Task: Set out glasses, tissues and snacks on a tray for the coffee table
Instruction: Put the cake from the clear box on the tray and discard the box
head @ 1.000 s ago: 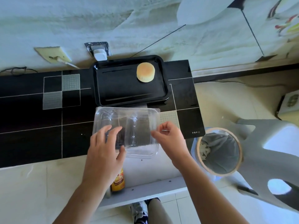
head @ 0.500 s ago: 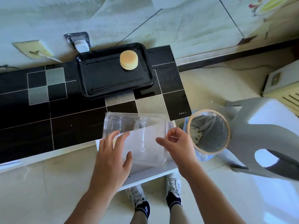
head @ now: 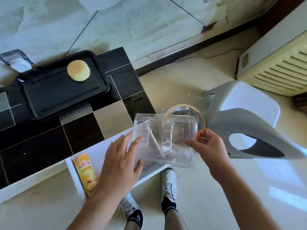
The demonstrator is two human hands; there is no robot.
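A black tray (head: 49, 98) lies on the black tiled table (head: 38, 143) at the left, with one round yellow cake (head: 78, 70) at its far right corner. An empty clear plastic clamshell container (head: 166, 138) is held in the air past the table's right end, partly over the waste bin (head: 199, 113). My left hand (head: 121, 160) grips its near left side. My right hand (head: 209, 146) pinches its right edge. An orange snack box (head: 85, 173) lies in the open white drawer (head: 99, 155) below the table.
The lined waste bin stands on the floor right of the table. A grey plastic stool (head: 245, 123) is beside the bin. A cream radiator (head: 279, 63) stands at the far right. My feet in white shoes (head: 168, 185) are on the tiled floor.
Both hands carried the clear container from over the table's front edge to the right, until it overlaps the waste bin. The view swung right, and the orange snack box came into sight.
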